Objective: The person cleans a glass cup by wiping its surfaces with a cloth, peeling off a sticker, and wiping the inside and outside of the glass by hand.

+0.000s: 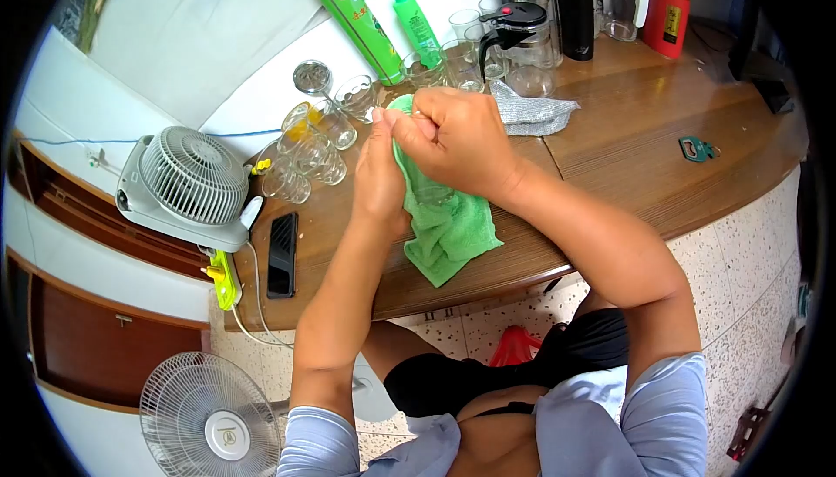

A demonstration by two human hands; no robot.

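Note:
Both hands are raised over the middle of the wooden table, closed around a green cloth (448, 233). My left hand (381, 172) grips its left side, thumb pointing up. In a fist, my right hand (461, 137) presses close beside it, near the top of the cloth. The lower part of the cloth hangs loosely towards the table's front edge. Something clear, like glass, seems to show in the cloth below my right hand, but the fingers hide most of it. A grey textured cloth (531, 111) lies just behind my right hand.
Several drinking glasses (335, 124) stand behind and left of my hands. Farther back are green bottles (353, 20), a black-lidded glass pot (531, 41), a black flask (573, 6) and a red tin (667, 15). A phone (282, 255) and a small fan (193, 176) sit left.

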